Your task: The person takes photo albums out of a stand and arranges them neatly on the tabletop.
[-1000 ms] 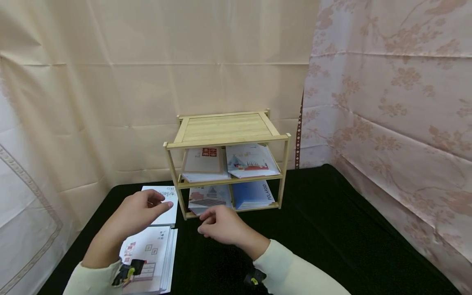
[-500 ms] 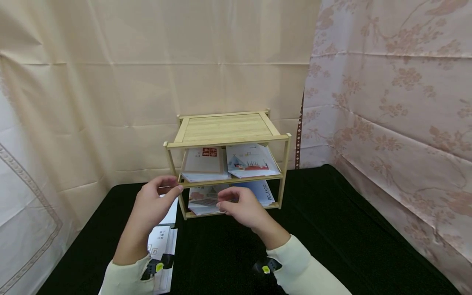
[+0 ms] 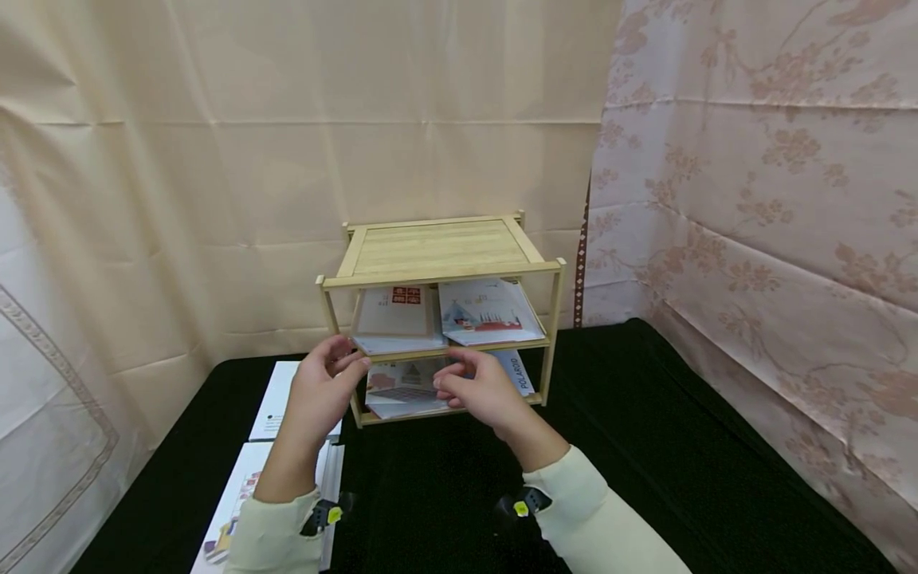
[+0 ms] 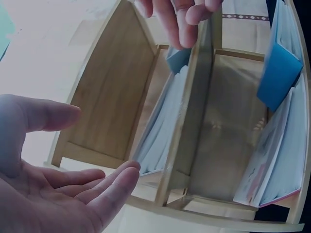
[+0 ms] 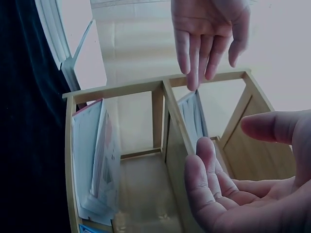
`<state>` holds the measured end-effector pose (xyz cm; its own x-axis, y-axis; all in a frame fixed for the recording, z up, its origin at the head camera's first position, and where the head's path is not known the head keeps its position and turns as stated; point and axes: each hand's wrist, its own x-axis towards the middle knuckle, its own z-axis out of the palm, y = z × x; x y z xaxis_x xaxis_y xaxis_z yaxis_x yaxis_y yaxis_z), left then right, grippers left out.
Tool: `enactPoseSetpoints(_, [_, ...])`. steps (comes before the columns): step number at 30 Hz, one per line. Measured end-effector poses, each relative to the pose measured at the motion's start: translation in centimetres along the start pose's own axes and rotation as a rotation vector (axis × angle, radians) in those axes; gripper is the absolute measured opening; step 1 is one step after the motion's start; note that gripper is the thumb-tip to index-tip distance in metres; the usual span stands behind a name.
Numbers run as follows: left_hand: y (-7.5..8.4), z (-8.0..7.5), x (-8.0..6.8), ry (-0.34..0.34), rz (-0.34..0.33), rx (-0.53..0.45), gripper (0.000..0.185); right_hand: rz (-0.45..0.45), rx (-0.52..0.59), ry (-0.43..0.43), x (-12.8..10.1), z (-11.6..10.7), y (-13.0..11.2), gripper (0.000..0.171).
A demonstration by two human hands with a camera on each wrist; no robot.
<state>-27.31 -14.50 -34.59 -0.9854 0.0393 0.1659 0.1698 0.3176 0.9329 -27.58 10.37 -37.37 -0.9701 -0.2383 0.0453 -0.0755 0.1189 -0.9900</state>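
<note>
Head view: 2 empty, loose-fingered hands (image 3: 402,387) before wooden shelf (image 3: 437,255), blue "POLAROID" booklet (image 3: 518,371) inside.

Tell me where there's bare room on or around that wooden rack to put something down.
The rack's top deck is bare. The black tablecloth lies open in front of and right of the rack. Crowded: both lower shelves hold booklets, the left hand and right hand hover at the rack's front, and booklet stacks fill the table's left side.
</note>
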Motion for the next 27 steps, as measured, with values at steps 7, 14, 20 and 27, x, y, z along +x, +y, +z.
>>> enactPoseSetpoints(7, [-0.5, 1.1, 0.5, -0.019, -0.022, -0.053, 0.076, 0.034, -0.006, -0.007, 0.4, -0.3, 0.6, 0.084])
enactPoseSetpoints(14, [-0.8, 1.5, 0.9, -0.036, 0.006, -0.098, 0.075, 0.01, -0.023, -0.041, 0.9, -0.1, 1.4, 0.088])
enactPoseSetpoints(20, [-1.0, 1.8, 1.2, -0.047, 0.005, -0.086, 0.071, -0.01, -0.061, -0.055, 1.3, 0.0, 1.3, 0.094])
enactPoseSetpoints(27, [-1.4, 2.0, 1.3, -0.051, -0.004, -0.1, 0.069, -0.05, -0.218, -0.054, 1.8, 0.4, 1.9, 0.101])
